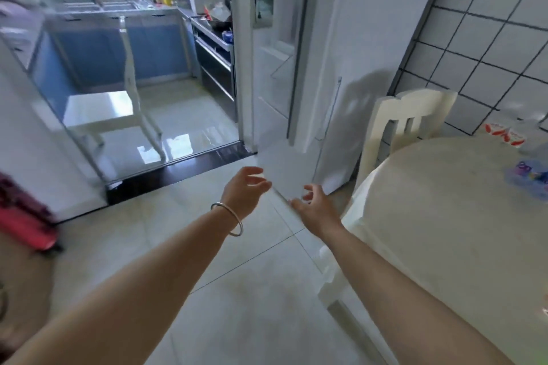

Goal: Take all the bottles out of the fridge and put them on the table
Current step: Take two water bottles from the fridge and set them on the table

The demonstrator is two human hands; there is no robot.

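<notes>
The tall white fridge [370, 38] stands ahead, right of the kitchen doorway. A narrow door panel with shelves [275, 65] shows at its left; I cannot make out any bottles inside. Both my arms reach forward over the floor toward the fridge's lower part. My left hand [246, 190], with a silver bangle on the wrist, has relaxed spread fingers and holds nothing. So does my right hand [314, 204]. On the round cream table [444, 216] at the right stands a clear bottle with a red label [504, 135], and a blue-labelled bottle [529, 179] is near the edge of view.
A cream chair [409, 115] is tucked between the table and the fridge. Another chair's edge [335, 281] sits under my right forearm. A white stool [100, 112] stands in the kitchen beyond a dark threshold [178, 169]. A red bag [23, 216] lies at the left.
</notes>
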